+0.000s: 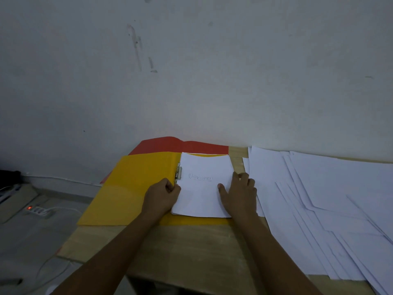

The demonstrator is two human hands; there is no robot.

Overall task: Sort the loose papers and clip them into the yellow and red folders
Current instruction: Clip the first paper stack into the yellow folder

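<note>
Two bare forearms rise from the bottom edge of the frame toward its centre, no sleeves, watch or bracelet on either. The left hand [162,194] and right hand [241,191] wear no gloves or rings (fingers [221,186] short-nailed).

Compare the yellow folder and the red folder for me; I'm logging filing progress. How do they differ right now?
The yellow folder lies open on top, nearer the person; the red folder lies beneath it against the wall, mostly covered. The yellow folder holds a stack of papers at its clip; no papers show on the red folder. Both hands work at the yellow folder, neither touches the red folder. Both lie flat on the table.
</note>
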